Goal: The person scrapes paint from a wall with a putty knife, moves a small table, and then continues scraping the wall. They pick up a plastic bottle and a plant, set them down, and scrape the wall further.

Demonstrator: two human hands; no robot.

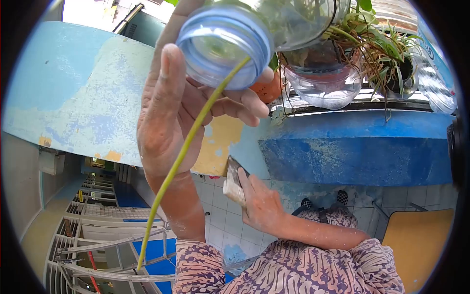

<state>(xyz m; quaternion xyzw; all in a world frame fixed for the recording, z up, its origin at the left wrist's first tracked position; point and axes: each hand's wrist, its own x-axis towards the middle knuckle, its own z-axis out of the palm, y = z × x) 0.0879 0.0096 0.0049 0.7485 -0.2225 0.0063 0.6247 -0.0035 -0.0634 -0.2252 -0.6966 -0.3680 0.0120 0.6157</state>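
Observation:
My left hand [169, 117] is raised, its thumb beside the open mouth of a clear blue-tinted plastic bottle [225, 46] and its curled fingers partly hidden behind the neck. A long green stem [188, 142] hangs from the bottle mouth, crossing in front of my palm. Lower down, my right hand [262, 203] grips a flat scraper-like tool [236, 181] with a pale, dusty body and a dark edge. The tool is near the edge of a worn, blue-and-yellow painted wall surface [220, 142].
Potted plants [391, 73] and a clear plastic container [325, 88] stand above a blue ledge [352, 152]. Metal framework [107, 230] lies at lower left. A yellow-brown panel [418, 245] is at lower right, beside the tiled floor [237, 220].

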